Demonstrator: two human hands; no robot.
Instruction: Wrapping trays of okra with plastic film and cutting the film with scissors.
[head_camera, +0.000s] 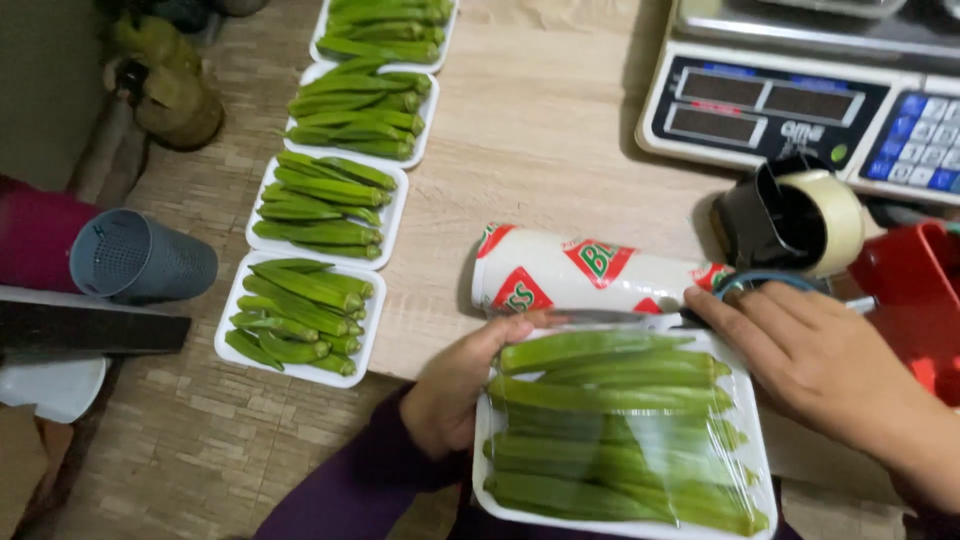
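Tray: I'm watching the white foam tray of okra (623, 430) sitting at six o'clock, half under cling film.
Left hand (455, 385): clasping the tray's nine o'clock rim.
Right hand (820, 365): pressing film at its one o'clock corner, beside the film roll (590, 275).
Handling: I'm judging it light, bendy, slippery; holding rims looks safest.
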